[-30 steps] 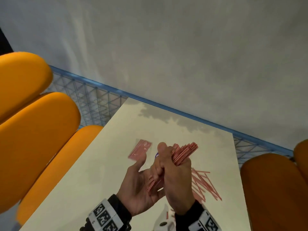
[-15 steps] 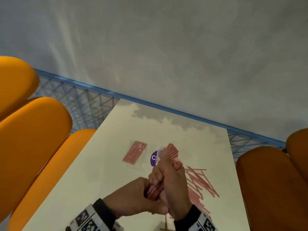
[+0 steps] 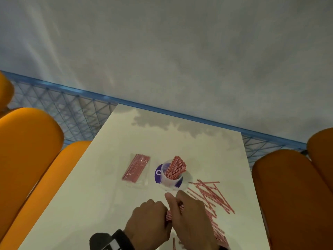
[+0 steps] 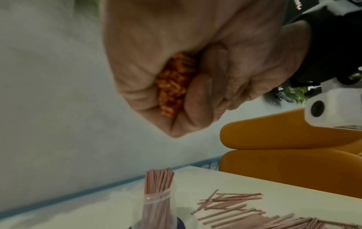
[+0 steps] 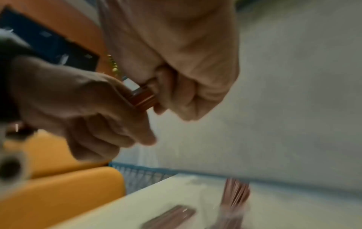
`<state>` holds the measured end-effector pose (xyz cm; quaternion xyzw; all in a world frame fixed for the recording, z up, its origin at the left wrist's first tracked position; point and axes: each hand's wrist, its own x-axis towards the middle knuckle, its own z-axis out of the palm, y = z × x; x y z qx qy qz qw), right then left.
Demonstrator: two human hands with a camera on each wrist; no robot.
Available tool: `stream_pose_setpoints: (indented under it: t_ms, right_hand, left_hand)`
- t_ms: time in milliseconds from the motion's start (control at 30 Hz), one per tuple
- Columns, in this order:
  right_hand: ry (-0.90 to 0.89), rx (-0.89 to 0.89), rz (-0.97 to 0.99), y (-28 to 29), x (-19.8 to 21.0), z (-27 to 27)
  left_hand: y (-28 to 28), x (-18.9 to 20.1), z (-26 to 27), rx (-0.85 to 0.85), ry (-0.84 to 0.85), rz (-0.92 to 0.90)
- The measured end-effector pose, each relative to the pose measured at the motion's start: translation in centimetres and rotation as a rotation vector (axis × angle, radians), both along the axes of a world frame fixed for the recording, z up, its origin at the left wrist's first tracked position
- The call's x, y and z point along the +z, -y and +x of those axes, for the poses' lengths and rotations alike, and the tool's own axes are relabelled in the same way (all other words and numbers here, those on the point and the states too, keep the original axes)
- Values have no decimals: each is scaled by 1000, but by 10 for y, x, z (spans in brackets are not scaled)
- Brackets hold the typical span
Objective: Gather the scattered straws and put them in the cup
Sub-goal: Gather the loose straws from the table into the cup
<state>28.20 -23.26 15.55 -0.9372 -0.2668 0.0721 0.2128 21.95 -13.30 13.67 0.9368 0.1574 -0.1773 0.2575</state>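
Both hands hold one bundle of red-and-white straws (image 3: 175, 211) low over the white table (image 3: 100, 195), near its front edge. My left hand (image 3: 151, 217) grips the bundle's left end and my right hand (image 3: 189, 212) wraps round the rest. The straw ends (image 4: 174, 85) show inside the curled fingers, and a short stretch of the bundle (image 5: 144, 97) shows between the two fists. Just beyond the hands stands the clear cup (image 3: 171, 177), with several straws (image 3: 175, 167) upright in it. Loose straws (image 3: 210, 195) lie scattered right of the cup and under my right wrist.
A clear packet of straws (image 3: 136, 168) lies flat left of the cup. Orange seats (image 3: 30, 150) flank the table on the left and on the right (image 3: 288, 195). A blue mesh rail (image 3: 75, 109) and a grey wall close off the far edge.
Both hands have come down and back toward me from in front of the cup, which now shows in full. My left hand, open under the bundle before, now curls round its end.
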Motion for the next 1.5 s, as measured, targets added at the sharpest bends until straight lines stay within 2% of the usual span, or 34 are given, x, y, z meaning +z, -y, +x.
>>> stream_pose_setpoints:
  t_ms: [67, 133, 200, 300, 400, 500, 567, 667, 767, 900, 967, 1033, 1100, 1167, 1233, 1267, 1300, 1433, 1500]
  right_hand:
    - [-199, -5, -5, 2, -7, 13]
    - [-243, 9, -21, 8, -5, 41]
    - [-146, -9, -22, 9, -2, 76]
    - [75, -29, -137, -7, -16, 130]
    - [165, 60, -200, -41, -48, 156]
    - [179, 202, -275, -69, -78, 162]
    - [199, 284, -340, -75, -93, 165]
    - [224, 268, -360, -76, -102, 171]
    - [81, 314, -320, -71, -111, 171]
    - [-94, 125, -233, -64, -127, 162]
    - [-166, 127, -197, -64, -124, 162]
    - [-224, 107, -79, -56, -109, 164]
    - [-198, 46, 68, -36, -92, 165]
    - [-157, 24, 158, -2, -79, 158]
    - [-244, 50, 134, 42, -71, 137]
    - [-285, 84, 91, 64, -71, 122]
    - [-321, 109, 36, 87, -75, 105]
    - [-359, 244, -202, 173, -118, 25]
    - [-406, 254, -318, 211, -137, -17]
  left_hand:
    - [-2, -1, 17, -43, -34, -82]
    - [-17, -7, 34, -80, -42, -171]
    - [-41, -20, 57, -74, -31, -111]
    - [-66, -53, 100, 46, 68, 5]
    - [-67, -88, 138, 91, 48, -29]
    - [-62, -114, 153, 122, 26, -105]
    - [-57, -122, 154, 140, 55, -175]
    - [-56, -125, 154, 131, 123, -219]
    - [-57, -131, 153, 109, 139, -205]
    - [-55, -137, 154, 133, 115, -198]
    - [-56, -137, 156, 147, 71, -202]
    - [-57, -133, 155, 153, 56, -183]
    - [-59, -122, 147, 187, 118, -166]
    - [-63, -106, 128, 221, 261, -166]
    - [-64, -96, 97, 212, 384, -138]
    - [-64, -93, 78, 192, 393, -130]
    - [-61, -93, 58, 175, 342, -136]
    - [-35, -116, -32, 20, -70, -138]
    - [-14, -130, -73, -58, -179, -103]
